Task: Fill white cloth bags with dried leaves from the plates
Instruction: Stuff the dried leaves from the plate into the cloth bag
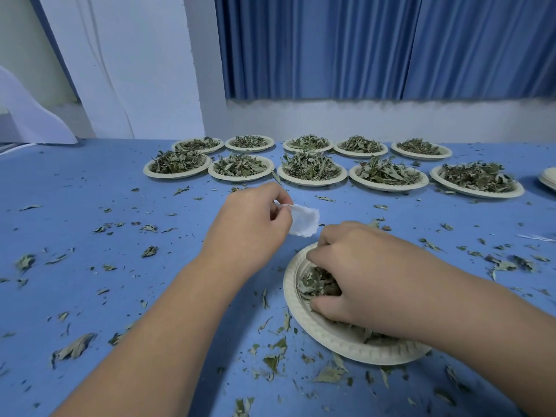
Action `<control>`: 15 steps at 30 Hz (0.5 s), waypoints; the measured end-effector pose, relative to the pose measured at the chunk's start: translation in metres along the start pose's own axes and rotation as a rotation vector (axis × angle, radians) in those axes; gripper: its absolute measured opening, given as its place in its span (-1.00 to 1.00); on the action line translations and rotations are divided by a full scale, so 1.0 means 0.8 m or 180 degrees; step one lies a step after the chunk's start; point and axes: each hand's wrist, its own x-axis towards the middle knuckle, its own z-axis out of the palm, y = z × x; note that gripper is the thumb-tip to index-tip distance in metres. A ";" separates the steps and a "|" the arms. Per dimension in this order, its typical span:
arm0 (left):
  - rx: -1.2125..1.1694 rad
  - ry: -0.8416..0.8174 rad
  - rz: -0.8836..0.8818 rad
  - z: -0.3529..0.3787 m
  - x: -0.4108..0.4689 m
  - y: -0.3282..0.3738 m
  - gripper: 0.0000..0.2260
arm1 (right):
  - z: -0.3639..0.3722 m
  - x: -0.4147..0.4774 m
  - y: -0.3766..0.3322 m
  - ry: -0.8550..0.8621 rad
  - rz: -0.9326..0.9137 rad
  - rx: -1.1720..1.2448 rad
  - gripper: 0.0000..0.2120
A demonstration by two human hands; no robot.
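My left hand (255,221) pinches a small white cloth bag (304,220) by its top edge and holds it just above the blue table. Below and to the right of the bag lies a pale paper plate (304,320) with dried leaves (316,284) in it. My right hand (358,275) lies inside this plate, its fingers curled into the leaves and covering most of them.
Several paper plates heaped with dried leaves stand in two rows at the back, among them one (177,165) at the left and one (478,179) at the right. A stack of bare plates (549,177) shows at the right edge. Leaf scraps litter the blue table (90,206).
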 end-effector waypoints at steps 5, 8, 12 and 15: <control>-0.0014 -0.0031 -0.0031 -0.001 -0.001 0.001 -0.89 | 0.007 -0.001 -0.007 -0.0007 -0.0206 -0.0091 -0.80; -0.0023 -0.0040 -0.0048 0.000 -0.001 0.001 -0.90 | 0.007 0.000 -0.009 -0.0066 -0.0231 -0.0206 -0.80; -0.0022 -0.0063 -0.0076 0.000 -0.001 0.001 -0.89 | 0.008 0.000 -0.007 -0.0085 -0.0236 -0.0198 -0.83; 0.0012 -0.0090 -0.0067 0.000 0.000 0.001 -0.89 | 0.007 0.000 -0.005 -0.0074 -0.0215 -0.0063 -0.83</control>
